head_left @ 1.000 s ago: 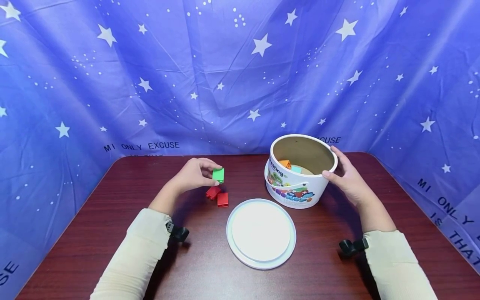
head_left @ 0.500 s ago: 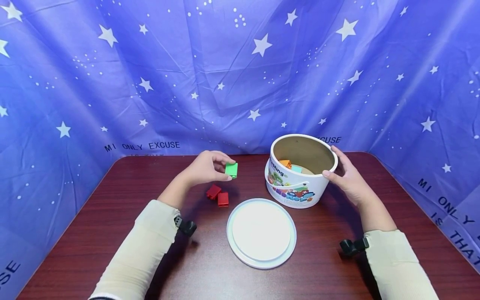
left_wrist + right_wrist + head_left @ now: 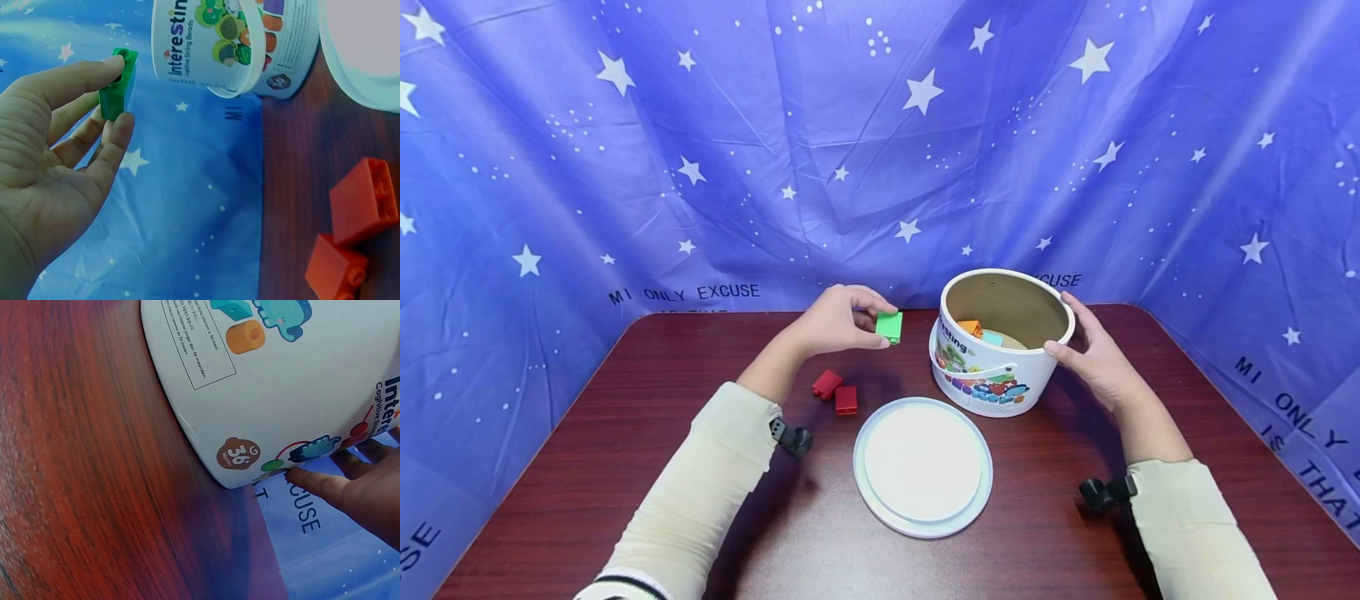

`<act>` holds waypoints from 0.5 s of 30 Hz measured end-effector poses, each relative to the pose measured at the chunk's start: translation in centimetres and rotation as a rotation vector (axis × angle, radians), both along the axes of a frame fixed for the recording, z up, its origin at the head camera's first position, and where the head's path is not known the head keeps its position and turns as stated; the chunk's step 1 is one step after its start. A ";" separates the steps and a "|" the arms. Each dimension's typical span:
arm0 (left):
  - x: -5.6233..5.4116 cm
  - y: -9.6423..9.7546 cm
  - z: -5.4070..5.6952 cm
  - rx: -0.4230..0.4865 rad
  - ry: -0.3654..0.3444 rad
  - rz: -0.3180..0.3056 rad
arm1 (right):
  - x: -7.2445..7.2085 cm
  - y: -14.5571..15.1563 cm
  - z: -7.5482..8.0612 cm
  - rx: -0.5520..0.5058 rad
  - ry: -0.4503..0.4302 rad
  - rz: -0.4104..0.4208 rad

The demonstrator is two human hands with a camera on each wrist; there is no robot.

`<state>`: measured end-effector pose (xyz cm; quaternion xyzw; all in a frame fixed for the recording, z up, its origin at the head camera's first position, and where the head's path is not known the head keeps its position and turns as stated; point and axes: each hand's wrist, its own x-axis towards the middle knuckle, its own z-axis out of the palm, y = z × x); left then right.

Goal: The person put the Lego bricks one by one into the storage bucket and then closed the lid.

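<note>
My left hand [image 3: 846, 321] pinches a small green block [image 3: 890, 325] between thumb and fingertips, raised above the back of the table. In the left wrist view, holes show in the end of the green block [image 3: 120, 84]. A white bucket [image 3: 992, 383] with a printed label and a handle stands to the right, its top uncovered. My right hand [image 3: 1096, 354] rests against its right side, thumb at the rim and fingers spread along the outside. An orange block [image 3: 971, 327] and a light blue piece [image 3: 992, 338] lie inside the bucket.
Two red blocks [image 3: 846, 400] lie together on the dark wooden table [image 3: 647, 433], left of centre. A round white lid [image 3: 922, 462] lies flat in front of the bucket. A blue curtain with white stars [image 3: 850, 150] hangs behind the table.
My left hand has lifted the green block from over the red blocks and carried it right and back, closer to the bucket. My right hand has stayed in place on the bucket.
</note>
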<state>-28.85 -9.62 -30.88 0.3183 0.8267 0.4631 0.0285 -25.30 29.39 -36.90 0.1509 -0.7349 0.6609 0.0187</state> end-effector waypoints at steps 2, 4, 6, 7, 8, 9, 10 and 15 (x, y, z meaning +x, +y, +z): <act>-0.1 0.5 0.3 0.003 -0.006 -0.006 | 0.0 0.0 0.0 0.000 0.000 -0.001; -0.2 1.0 0.7 0.006 -0.008 -0.009 | 0.0 0.0 0.0 -0.004 -0.001 0.001; -0.3 1.6 1.0 0.007 -0.002 -0.012 | 0.0 0.0 0.0 -0.004 -0.003 0.001; -0.3 1.9 1.2 0.006 0.007 -0.013 | 0.0 0.0 0.0 -0.003 -0.004 0.001; -0.4 2.2 1.3 0.003 0.016 -0.014 | 0.0 0.0 0.0 -0.003 -0.006 0.001; -0.4 2.5 1.5 0.000 0.024 -0.014 | 0.0 0.0 0.0 -0.002 -0.007 0.001; -0.5 2.9 1.6 -0.002 0.030 -0.014 | 0.0 0.0 0.0 -0.001 -0.009 0.000; -0.9 4.5 2.0 0.000 0.034 -0.021 | 0.0 0.0 0.0 0.004 -0.011 -0.005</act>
